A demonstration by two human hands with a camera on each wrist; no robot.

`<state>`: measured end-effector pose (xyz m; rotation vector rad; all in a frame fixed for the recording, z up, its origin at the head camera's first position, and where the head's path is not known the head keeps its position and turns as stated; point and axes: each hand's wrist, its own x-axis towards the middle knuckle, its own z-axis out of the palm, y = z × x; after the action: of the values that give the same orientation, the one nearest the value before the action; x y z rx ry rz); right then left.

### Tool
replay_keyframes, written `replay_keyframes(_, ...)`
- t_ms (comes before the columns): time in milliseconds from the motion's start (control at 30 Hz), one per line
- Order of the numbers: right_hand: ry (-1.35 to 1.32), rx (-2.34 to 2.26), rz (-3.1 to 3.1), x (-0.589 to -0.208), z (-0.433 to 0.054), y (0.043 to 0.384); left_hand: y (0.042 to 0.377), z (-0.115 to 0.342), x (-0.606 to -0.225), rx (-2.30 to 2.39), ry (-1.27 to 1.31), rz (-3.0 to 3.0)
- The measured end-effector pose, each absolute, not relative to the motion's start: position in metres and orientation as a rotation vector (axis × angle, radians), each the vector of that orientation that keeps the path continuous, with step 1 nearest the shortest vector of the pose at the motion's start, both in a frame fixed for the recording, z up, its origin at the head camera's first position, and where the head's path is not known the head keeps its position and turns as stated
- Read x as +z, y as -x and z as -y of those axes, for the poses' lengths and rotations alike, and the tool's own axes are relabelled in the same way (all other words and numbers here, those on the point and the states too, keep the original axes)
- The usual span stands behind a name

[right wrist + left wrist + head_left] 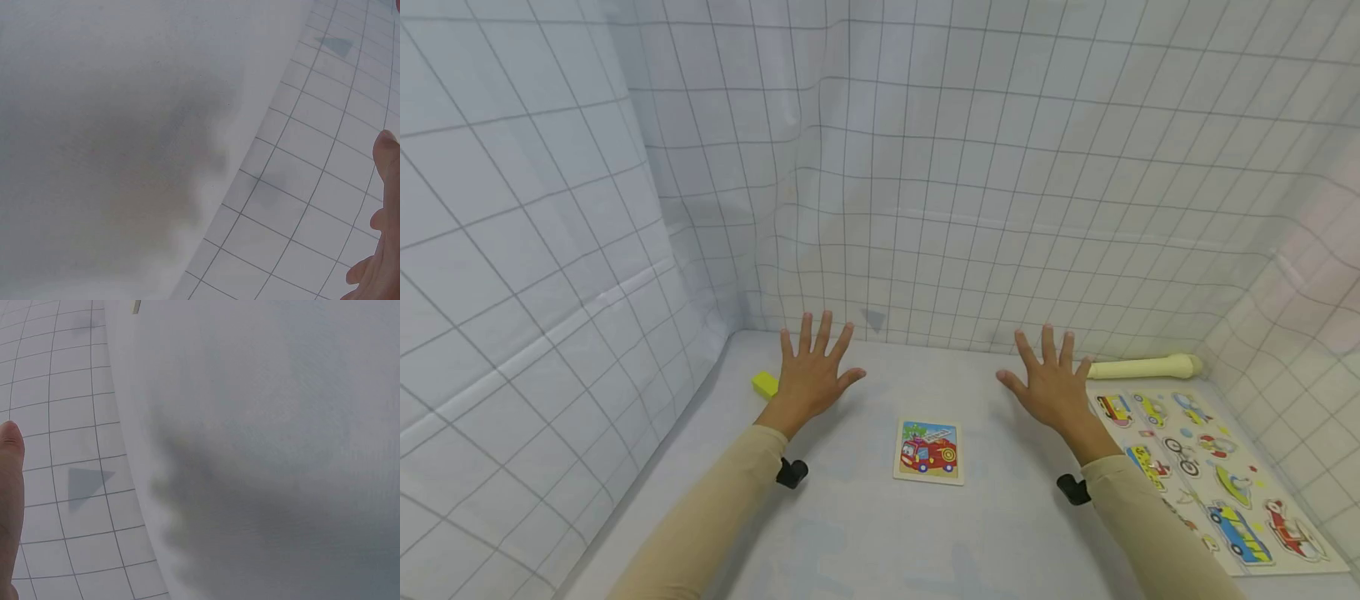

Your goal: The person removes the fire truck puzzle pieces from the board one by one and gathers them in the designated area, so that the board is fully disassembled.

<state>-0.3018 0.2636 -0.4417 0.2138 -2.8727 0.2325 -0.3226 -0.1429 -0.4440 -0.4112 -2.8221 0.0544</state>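
Observation:
Both hands are held out over the white table with fingers spread and nothing in them. In the head view my left hand [811, 379] is at left, overlapping a yellow block [765, 384] partly hidden behind it. My right hand [1051, 385] is at right, its little finger near the end of a pale yellow stick [1142, 367]. Between the forearms lies a small square picture puzzle [928, 452] showing a red fire truck. In the left wrist view only the left thumb [10, 487] shows; the right wrist view catches the right fingers [389, 187] at its edge.
A large puzzle board [1202, 479] with several vehicle pieces lies at the right, partly under the right forearm. White gridded curtains [925, 167] enclose the table at the back and sides. Each wrist carries a small black camera mount [792, 472].

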Motion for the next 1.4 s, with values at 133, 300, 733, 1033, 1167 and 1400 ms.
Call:
replay_keyframes(133,-0.221,0.229,2.871,-0.441,-0.263,0.302,0.321,0.143,-0.443,0.036,0.407,2.837)
replay_keyframes(300,-0.238,0.236,2.868,-0.44,-0.258,0.3,0.319,0.145,-0.443,0.026,0.413,2.858)
replay_keyframes(733,-0.4,0.964,2.938,-0.452,-0.2,0.282,0.26,0.13,-0.461,-0.178,0.582,3.01)
replay_keyframes(1033,-0.403,1.799,3.072,-0.473,-0.153,0.282,0.214,0.083,-0.477,-0.296,1.009,3.096)
replay_keyframes(1167,-0.438,1.749,3.088,-0.478,-0.149,0.283,0.21,0.077,-0.481,-0.287,1.047,3.089)
replay_keyframes(1400,-0.483,1.558,3.116,-0.473,-0.153,0.282,0.21,0.08,-0.483,-0.269,1.024,3.095)
